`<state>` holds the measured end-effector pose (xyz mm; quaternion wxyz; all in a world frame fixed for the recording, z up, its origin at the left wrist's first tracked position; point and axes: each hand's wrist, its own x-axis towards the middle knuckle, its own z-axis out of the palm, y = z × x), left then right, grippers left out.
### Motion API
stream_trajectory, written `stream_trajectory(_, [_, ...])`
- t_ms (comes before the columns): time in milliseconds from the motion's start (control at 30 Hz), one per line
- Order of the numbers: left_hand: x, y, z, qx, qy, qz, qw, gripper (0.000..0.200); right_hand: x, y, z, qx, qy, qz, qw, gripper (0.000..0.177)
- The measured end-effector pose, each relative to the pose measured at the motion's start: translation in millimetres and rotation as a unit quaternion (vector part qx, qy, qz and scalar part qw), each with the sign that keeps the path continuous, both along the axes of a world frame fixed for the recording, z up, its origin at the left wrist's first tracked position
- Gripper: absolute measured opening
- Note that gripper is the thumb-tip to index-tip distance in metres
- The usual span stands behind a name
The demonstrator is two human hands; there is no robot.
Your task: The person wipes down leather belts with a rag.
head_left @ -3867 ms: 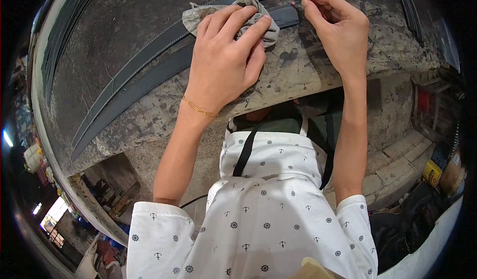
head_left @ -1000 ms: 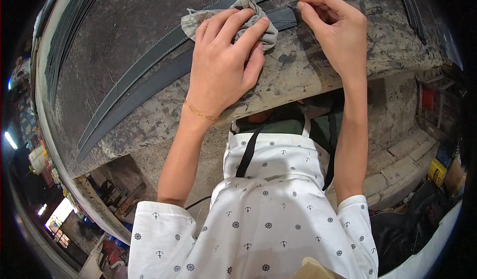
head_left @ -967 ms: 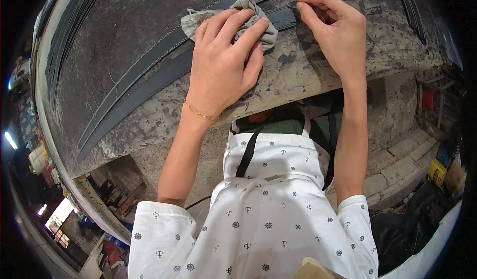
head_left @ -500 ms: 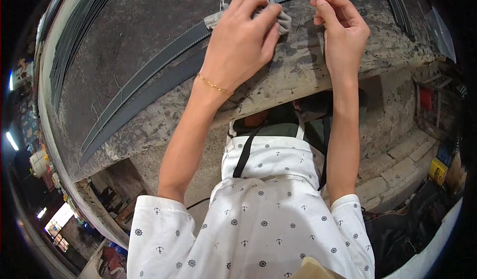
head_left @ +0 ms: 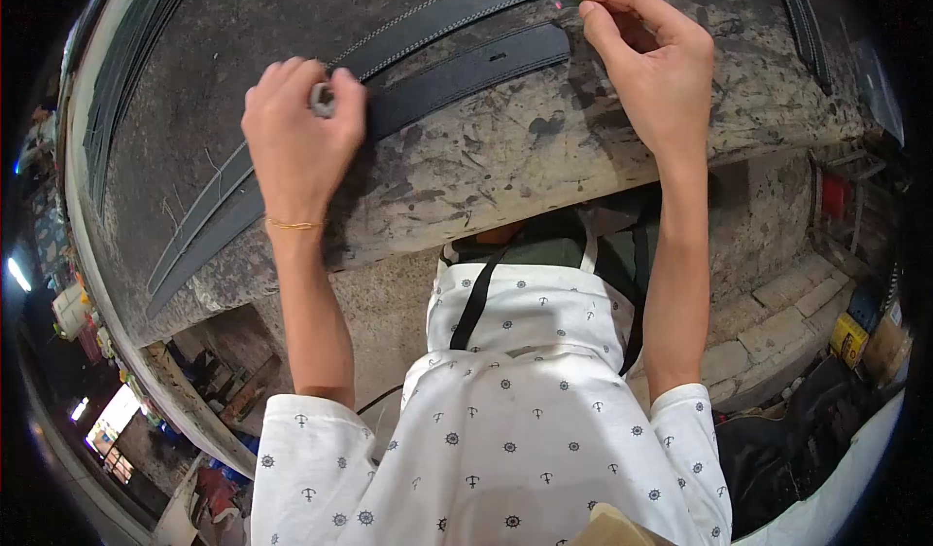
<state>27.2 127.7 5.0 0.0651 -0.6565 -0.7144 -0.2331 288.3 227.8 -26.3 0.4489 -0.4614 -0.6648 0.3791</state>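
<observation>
My left hand (head_left: 299,142) is closed around a bunched grey rag (head_left: 323,100), mostly hidden in the fist, over the straps on the table. Beneath and beyond it runs a long dark leather strap (head_left: 442,23) with pale stitching along its edges. A second dark strap (head_left: 476,68) lies nearer to me, with a small slot close to its right end. Held off to the right, my right hand (head_left: 653,65) pinches a small dark stick (head_left: 569,3) with a pinkish tip between thumb and forefinger, above the table.
The worn, stained table (head_left: 447,186) has a rounded front edge facing me. More dark straps lie in a bundle (head_left: 131,70) at far left, and another stitched strap (head_left: 802,26) is at far right. A yellow box (head_left: 848,340) stands low on the right.
My left hand has swept left and towards me along the straps with the rag. The nearer strap's slotted end now shows. My right hand has shifted slightly left, still pinching the stick.
</observation>
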Motion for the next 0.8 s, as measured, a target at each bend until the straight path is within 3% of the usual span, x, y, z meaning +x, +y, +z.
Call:
stream_trajectory(100, [-5,-11,-8,-0.016,-0.093,0.051,0.994,0.013,-1,-1,9,0.010,-0.043,-0.004,0.999,0.017])
stream_trajectory(133, [0,-8,-9,-0.018,-0.096,0.052,0.994,0.013,-4,-2,20,-0.021,-0.016,-0.033,0.999,0.013])
stream_trajectory(200, [21,4,-9,0.100,-0.006,-0.087,0.991,0.020,-8,1,16,-0.034,0.087,-0.116,0.989,0.007])
stream_trajectory(233, [35,10,-7,0.079,0.006,-0.131,0.988,0.033,11,8,-1,0.021,0.093,-0.096,0.991,0.018])
stream_trajectory(300, [71,27,-4,0.064,0.021,-0.154,0.986,0.035,21,14,-11,0.005,0.242,-0.088,0.966,0.018])
stream_trajectory(367, [111,60,-17,0.187,-0.039,-0.112,0.975,0.017,25,16,-14,0.002,0.271,-0.093,0.958,0.019])
stream_trajectory(400, [113,61,-10,0.188,-0.040,-0.113,0.975,0.017,26,15,-14,-0.004,0.302,-0.099,0.948,0.019])
stream_trajectory(467, [116,64,11,-0.002,0.034,-0.141,0.989,0.017,24,13,-13,-0.006,0.307,-0.100,0.946,0.019])
stream_trajectory(600, [128,69,27,-0.060,0.078,-0.135,0.986,0.012,25,14,-14,-0.011,0.339,-0.087,0.937,0.020])
stream_trajectory(700, [126,83,19,-0.125,0.047,-0.137,0.982,0.011,25,14,-15,-0.023,0.354,-0.087,0.931,0.020])
stream_trajectory(767, [111,86,22,-0.115,0.010,-0.203,0.972,0.011,24,13,-12,-0.022,0.345,-0.091,0.934,0.019])
stream_trajectory(800, [106,100,18,-0.195,0.007,-0.144,0.970,0.016,23,13,-11,-0.023,0.336,-0.095,0.937,0.019])
